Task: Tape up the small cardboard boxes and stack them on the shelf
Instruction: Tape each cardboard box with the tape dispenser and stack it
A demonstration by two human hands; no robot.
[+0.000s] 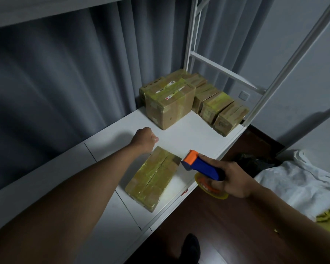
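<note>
Small cardboard box [153, 178] lay flat on the white shelf [196, 134], mid-taping.
Yellowish tape already crossed its top. The right of the two hands [231, 180] gripped the blue-and-orange tape dispenser [200, 164] just beside the box's far corner; the left hand [146, 139] was curled into a fist, holding nothing, just beyond the box. Steadying the box with that free hand would likely keep the strip straight. Taped boxes [170, 100] stood further back.

— Can any print be read here?
— No. The white labels [169, 88] on the large taped box [170, 103] at the back of my shelf [194, 134] are too small to read.
</note>
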